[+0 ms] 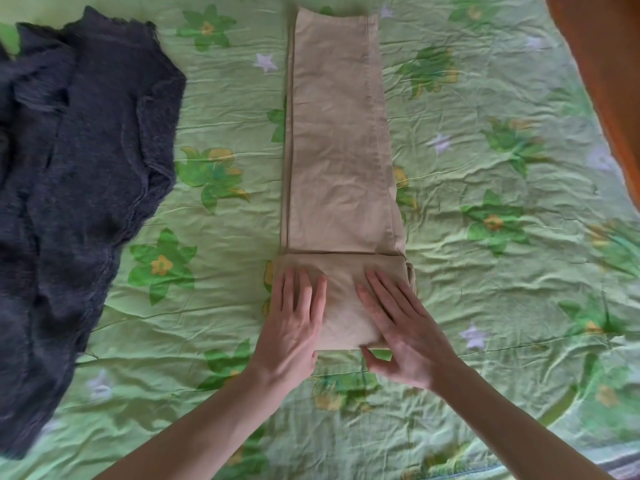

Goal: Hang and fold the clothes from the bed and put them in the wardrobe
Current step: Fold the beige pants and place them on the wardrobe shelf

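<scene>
The beige trousers [337, 161] lie long, pointing to 12 o'clock from both hands. The left hand [294, 320] and right hand [401, 327] press flat, fingers straight, on the folded near end.

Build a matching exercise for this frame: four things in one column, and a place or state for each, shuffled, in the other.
Things:
1. beige trousers
2. dark grey sweater
3. left hand
4. green floral bedspread

Places or states:
A. crumpled at the bed's left
B. lies under everything
C. flat on the folded end
D. laid lengthwise, near end folded over

Pairs: 1-D, 2-A, 3-C, 4-B
</scene>
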Demonstrator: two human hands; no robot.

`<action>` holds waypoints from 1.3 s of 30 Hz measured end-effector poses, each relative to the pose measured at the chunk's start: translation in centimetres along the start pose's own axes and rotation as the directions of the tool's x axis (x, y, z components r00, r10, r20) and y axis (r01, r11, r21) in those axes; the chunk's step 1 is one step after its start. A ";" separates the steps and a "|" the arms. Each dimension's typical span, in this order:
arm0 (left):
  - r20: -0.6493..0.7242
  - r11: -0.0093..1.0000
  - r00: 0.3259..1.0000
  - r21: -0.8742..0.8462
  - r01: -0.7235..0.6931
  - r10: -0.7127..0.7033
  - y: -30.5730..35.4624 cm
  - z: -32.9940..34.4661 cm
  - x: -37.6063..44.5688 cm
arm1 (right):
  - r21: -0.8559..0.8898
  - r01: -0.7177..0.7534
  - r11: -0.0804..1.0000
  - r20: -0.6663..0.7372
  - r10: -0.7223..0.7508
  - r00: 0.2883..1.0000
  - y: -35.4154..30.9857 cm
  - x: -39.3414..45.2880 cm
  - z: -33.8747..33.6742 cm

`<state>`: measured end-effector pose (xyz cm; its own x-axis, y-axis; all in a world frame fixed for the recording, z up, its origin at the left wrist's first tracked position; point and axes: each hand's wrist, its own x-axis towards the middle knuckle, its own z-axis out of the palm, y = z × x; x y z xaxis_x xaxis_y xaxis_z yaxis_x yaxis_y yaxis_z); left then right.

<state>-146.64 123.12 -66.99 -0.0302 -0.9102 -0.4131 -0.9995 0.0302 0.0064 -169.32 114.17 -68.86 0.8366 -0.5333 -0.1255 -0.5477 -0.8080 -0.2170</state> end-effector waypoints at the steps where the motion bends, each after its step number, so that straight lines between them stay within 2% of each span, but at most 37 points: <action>1: 0.003 1.000 1.000 -0.012 0.010 -0.010 0.1 -0.1 -0.1 | -0.016 0.003 1.000 0.031 -0.003 1.000 0.0 0.0 -0.3; 4: -0.014 0.997 1.000 -0.073 0.019 -0.020 0.4 -0.8 -0.7 | -0.029 -0.033 0.999 0.071 0.035 0.997 -0.2 -0.1 -0.8; 7: -0.030 0.993 0.999 -0.115 0.010 -0.013 0.3 -1.9 -1.2 | 0.018 -0.091 0.996 0.040 0.090 0.995 -0.7 -0.6 -1.2; 11: -0.010 0.982 1.000 -0.187 -0.020 0.018 0.0 -4.7 -2.3 | 0.157 -0.015 0.988 -0.022 0.019 1.000 0.0 -2.1 -2.9; 13: 0.009 0.955 0.999 -0.293 -0.038 0.043 -0.1 -6.0 -3.3 | 0.238 0.003 0.971 -0.027 0.003 1.000 0.2 -3.0 -4.6; 16: 0.064 0.872 0.995 -0.489 -0.035 0.076 -1.0 -7.6 -5.0 | 0.336 -0.038 0.941 0.040 0.025 0.999 0.0 -4.1 -7.6; 19: 0.195 0.793 0.965 -0.608 -0.022 0.176 -2.3 -8.9 -6.0 | 0.546 -0.097 0.832 0.137 0.026 0.990 0.5 -4.9 -9.5; 21: 0.305 0.663 0.922 -0.745 0.073 0.241 -3.3 -8.8 -5.7 | 0.687 -0.132 0.714 0.168 0.021 0.986 0.9 -5.4 -9.4; 23: 0.345 0.477 0.906 -0.857 0.198 0.245 -4.6 -8.1 -4.8 | 0.809 -0.192 0.556 0.160 0.107 0.981 0.9 -5.3 -8.9; 26: 0.297 0.254 0.954 -0.926 0.279 0.036 -6.2 -6.8 -3.8 | 0.944 -0.225 0.243 0.119 0.386 0.915 0.4 -4.0 -7.4; 29: 0.266 -0.025 0.942 -0.963 0.267 -0.204 -5.9 -5.0 -3.8 | 0.970 -0.194 0.149 0.071 0.591 0.804 -0.7 -2.0 -5.8; 31: 0.254 -0.162 0.927 -0.963 0.215 -0.277 -4.6 -3.7 -3.7 | 0.965 -0.223 0.138 0.080 0.656 0.750 -1.4 -0.8 -4.8; 35: 0.222 -0.209 0.867 -0.968 0.141 -0.446 -2.4 -2.1 -2.4 | 0.956 -0.260 0.139 0.084 0.718 0.691 -1.2 2.2 -3.3; 37: 0.220 -0.243 0.856 -0.963 0.115 -0.467 -2.0 -2.1 -1.5 | 0.951 -0.288 0.115 0.099 0.768 0.633 -0.4 3.5 -3.1; 39: 0.200 -0.180 0.853 -0.975 0.127 -0.482 -2.0 -1.6 -0.6 | 0.937 -0.321 0.142 0.101 0.767 0.634 0.1 3.8 -2.9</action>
<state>-144.66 122.91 -65.31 0.4576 -0.7084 -0.5373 0.1694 -0.5238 0.8348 -166.23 111.27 -66.55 0.1113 -0.9325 -0.3436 -0.3323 0.2909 -0.8972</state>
